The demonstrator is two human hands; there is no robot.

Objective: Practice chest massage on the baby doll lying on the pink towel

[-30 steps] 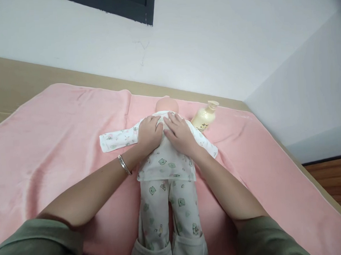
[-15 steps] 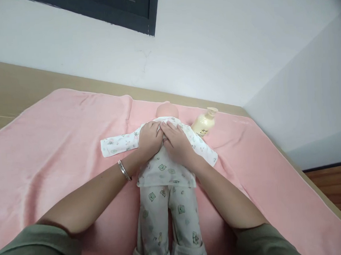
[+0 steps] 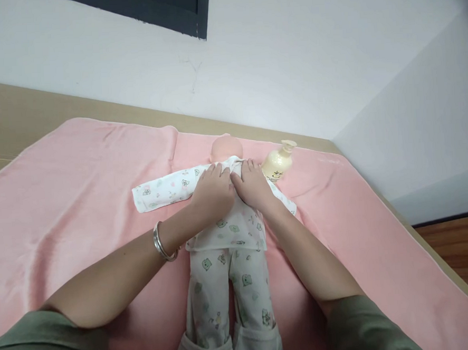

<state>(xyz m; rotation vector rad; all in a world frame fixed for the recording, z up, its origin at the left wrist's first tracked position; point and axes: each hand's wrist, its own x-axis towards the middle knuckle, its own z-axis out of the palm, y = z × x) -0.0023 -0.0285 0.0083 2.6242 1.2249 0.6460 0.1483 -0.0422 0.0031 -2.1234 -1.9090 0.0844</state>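
And there's the doll (image 3: 226, 147), laid out straight on the blanket (image 3: 331, 216), which presumably cushions it; sleeves spread wide, likely to leave the shirt (image 3: 239, 231) clear for both palms. The left hand (image 3: 214, 191) and right hand (image 3: 255, 184) lie unclenched on the upper shirt, gripping nothing visible. The bottle (image 3: 278, 164) stands just beyond the right, handy to reach. And a change! Half a second ago the fingertips met; now the right's have slid outward, baring cloth below the head, while the bottle holds its spot.
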